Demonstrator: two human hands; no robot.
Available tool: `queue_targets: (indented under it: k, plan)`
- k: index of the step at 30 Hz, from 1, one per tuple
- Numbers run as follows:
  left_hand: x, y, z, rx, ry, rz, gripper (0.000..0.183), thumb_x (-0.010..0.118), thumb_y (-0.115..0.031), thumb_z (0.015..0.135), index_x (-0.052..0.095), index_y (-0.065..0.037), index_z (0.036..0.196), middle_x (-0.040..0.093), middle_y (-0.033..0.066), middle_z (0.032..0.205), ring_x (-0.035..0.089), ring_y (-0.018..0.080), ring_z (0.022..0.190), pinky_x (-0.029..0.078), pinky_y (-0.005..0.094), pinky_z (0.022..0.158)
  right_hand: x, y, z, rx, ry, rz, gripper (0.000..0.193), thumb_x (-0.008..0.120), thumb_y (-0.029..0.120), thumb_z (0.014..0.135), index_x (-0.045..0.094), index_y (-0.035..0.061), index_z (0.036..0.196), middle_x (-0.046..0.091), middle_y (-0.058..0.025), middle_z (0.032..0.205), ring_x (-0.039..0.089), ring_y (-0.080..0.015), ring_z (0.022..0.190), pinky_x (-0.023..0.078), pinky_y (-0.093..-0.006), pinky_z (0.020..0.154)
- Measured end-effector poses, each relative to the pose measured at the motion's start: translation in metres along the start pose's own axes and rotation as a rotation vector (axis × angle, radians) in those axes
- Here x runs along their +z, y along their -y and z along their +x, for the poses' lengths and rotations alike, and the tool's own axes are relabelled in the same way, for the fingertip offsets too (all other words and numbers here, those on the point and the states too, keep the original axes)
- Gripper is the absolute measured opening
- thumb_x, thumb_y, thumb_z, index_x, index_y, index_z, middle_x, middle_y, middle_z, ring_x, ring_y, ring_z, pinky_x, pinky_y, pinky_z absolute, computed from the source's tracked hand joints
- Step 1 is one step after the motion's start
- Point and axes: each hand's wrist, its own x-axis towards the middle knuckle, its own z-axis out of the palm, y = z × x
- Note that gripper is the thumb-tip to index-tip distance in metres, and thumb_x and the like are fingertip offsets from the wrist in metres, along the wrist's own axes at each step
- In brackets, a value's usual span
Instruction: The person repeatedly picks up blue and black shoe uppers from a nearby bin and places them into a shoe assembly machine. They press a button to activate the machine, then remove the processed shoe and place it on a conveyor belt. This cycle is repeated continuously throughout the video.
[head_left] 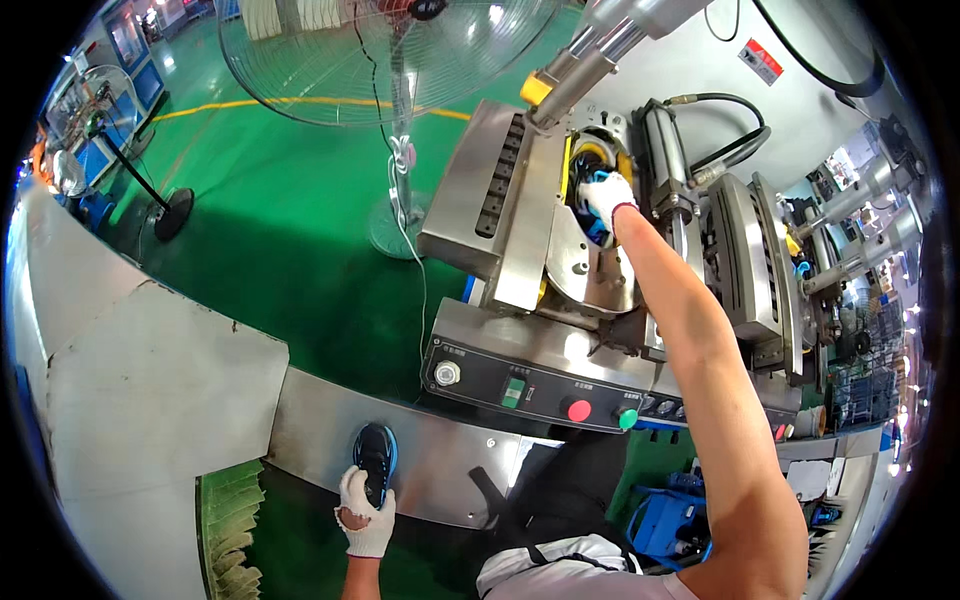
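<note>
My left hand, in a white knit glove, grips the heel end of a black shoe with blue edging. The shoe rests on the steel ledge, its toe pointing away from me. My right arm stretches forward into the metal press machine. There my right hand, gloved as well, closes on a dark shoe with blue parts inside the machine's opening. The fingers and palm cover much of that shoe.
A control panel with a red button and a green button fronts the machine. A large standing fan is beyond it to the left. Hydraulic cylinder and hoses lie right of my hand. A blue crate sits low right.
</note>
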Motion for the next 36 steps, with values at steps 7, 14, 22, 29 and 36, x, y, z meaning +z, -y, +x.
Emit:
queue_targets:
  k: [7,14,22,29,36]
  plan:
    - [-0.006,-0.009,0.002,-0.016,-0.031,0.047,0.058,0.086,-0.014,0.077,0.061,-0.004,0.129,0.062,0.0205,0.138,0.064,0.0401,0.122,0.054,0.0476,0.104,-0.001,0.004,0.001,-0.200,0.221,0.135,0.051,0.077,0.042,0.083,0.078,0.0018,0.114,0.079,-0.0198,0.106,0.076,-0.0307,0.100,0.057,-0.0417,0.088]
    - [0.007,-0.004,-0.004,-0.118,-0.096,0.031,0.062,0.086,-0.022,0.080,0.057,-0.008,0.134,0.060,0.0179,0.138,0.063,0.0375,0.122,0.054,0.0462,0.101,-0.103,0.039,-0.170,-0.434,-0.033,0.504,0.074,0.068,0.038,0.101,0.041,0.0001,0.158,0.057,-0.0281,0.150,0.057,-0.0381,0.138,0.044,-0.0445,0.115]
    - [0.013,-0.089,-0.024,-0.133,0.240,0.197,0.078,0.081,-0.043,0.087,0.048,-0.014,0.152,0.050,0.0178,0.150,0.053,0.0389,0.136,0.045,0.0521,0.108,-0.098,-0.158,-0.384,-0.605,0.175,0.077,0.102,0.087,0.016,0.077,0.033,-0.0055,0.160,0.028,-0.0267,0.169,0.024,-0.0465,0.158,0.019,-0.0528,0.131]
    - [0.011,-0.060,0.024,0.340,0.395,0.299,0.037,0.064,-0.045,0.098,0.071,-0.017,0.120,0.063,0.0096,0.125,0.063,0.0316,0.117,0.052,0.0543,0.089,-0.080,-0.190,-0.378,-0.696,0.262,-0.045,0.105,0.088,0.032,0.075,0.037,-0.0071,0.158,0.030,-0.0313,0.166,0.021,-0.0493,0.157,0.013,-0.0606,0.131]
    - [0.000,-0.200,0.020,0.466,0.256,0.164,0.025,0.073,-0.039,0.094,0.075,-0.015,0.099,0.067,0.0096,0.101,0.070,0.0315,0.090,0.056,0.0440,0.077,-0.160,-0.214,-0.476,-0.484,0.597,0.603,0.108,0.087,0.024,0.075,0.031,-0.0061,0.162,0.031,-0.0301,0.168,0.028,-0.0438,0.158,0.024,-0.0495,0.130]
